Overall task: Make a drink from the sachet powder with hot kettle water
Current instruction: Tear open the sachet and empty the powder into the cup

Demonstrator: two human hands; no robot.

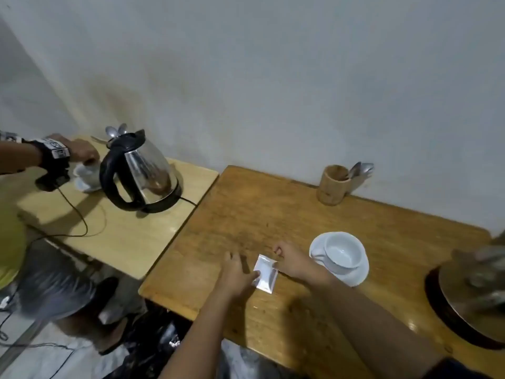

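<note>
Kettle (142, 170), standing at the middle left of the frame on the lighter side table (123, 242), is looking heavy and hot, so its black handle is the safe place to hold. Near the lower middle, beside the white cup (345, 254) on its saucer (355, 277), the sachet (265, 273) is lying flat on the brown table (273, 209); it is looking light, thin and slippery. The left hand (236, 272) is pressing its left edge while the right hand (293, 259) is pinching its upper right corner, a good place for tearing.
</note>
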